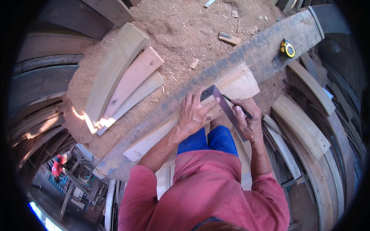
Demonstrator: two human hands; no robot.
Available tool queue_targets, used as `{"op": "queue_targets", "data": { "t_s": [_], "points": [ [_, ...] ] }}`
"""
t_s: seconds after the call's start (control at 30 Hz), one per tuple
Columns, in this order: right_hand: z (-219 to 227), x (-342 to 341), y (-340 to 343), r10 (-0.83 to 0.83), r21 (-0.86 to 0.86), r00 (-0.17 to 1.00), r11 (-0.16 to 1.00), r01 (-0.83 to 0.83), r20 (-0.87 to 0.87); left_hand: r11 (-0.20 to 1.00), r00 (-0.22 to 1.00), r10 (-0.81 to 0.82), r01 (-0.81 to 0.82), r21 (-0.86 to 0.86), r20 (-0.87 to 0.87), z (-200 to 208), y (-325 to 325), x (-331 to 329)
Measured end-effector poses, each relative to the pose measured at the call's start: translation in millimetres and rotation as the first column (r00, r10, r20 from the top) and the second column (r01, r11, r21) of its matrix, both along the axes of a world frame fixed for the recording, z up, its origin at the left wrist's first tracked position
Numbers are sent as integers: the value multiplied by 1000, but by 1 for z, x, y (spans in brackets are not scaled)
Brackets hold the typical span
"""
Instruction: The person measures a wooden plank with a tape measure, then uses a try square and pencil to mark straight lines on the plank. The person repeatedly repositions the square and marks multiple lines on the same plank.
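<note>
A try square (227,109) lies across a pale board (150,142) in front of me, its dark stock at the far end and its long blade slanting towards me. My left hand (194,111) rests on the board and square with its fingers spread; one finger presses near the corner where stock and blade meet. My right hand (247,117) closes round a slim black pen (229,101), whose tip points at the blade's upper part. The thumb of that hand is beside the blade. Under the pale board runs a long, thick, weathered plank (266,50).
A yellow tape measure (287,49) sits on the plank at far right. Three cut boards (131,79) lie on sawdust (181,42) at far left. Stacked planks (304,127) crowd the right side, more planks (50,48) the left. A person in red (58,166) is in the lower left distance.
</note>
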State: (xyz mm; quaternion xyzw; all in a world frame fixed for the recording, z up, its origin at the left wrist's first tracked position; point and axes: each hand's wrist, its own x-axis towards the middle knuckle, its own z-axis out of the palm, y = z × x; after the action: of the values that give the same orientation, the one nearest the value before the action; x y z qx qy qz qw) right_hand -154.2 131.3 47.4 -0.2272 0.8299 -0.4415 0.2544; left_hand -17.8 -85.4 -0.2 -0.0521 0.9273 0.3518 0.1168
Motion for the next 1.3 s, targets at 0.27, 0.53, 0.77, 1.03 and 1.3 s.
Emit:
{"op": "queue_targets", "data": {
  "t_s": [0.27, 0.53, 0.77, 1.03, 1.3],
  "points": [
    [20, -5, 32, 114, 73, 993, 991, -115, 13, 1000, 1000, 1, -2, -14, -14, 0, 1, -1],
    [6, -8, 3, 5, -37, 1000, 999, -5, 2, 1000, 1000, 1, -1, -4, 17, 2, 1, -1],
    [5, 0, 37, 102, 38, 994, 994, -103, 38, 1000, 1000, 0, 1, -24, 21, 2, 2, -2],
    [23, 16, 63, 123, 210, 991, 971, -111, -48, 999, 999, -10, 11, -34, 31, 2, 1, -3],
    [61, 35, 43, -108, -150, 994, 982, 112, 35, 864, 869, 483, -455, 217, -102, 49, -26, -4]
  ]
}}
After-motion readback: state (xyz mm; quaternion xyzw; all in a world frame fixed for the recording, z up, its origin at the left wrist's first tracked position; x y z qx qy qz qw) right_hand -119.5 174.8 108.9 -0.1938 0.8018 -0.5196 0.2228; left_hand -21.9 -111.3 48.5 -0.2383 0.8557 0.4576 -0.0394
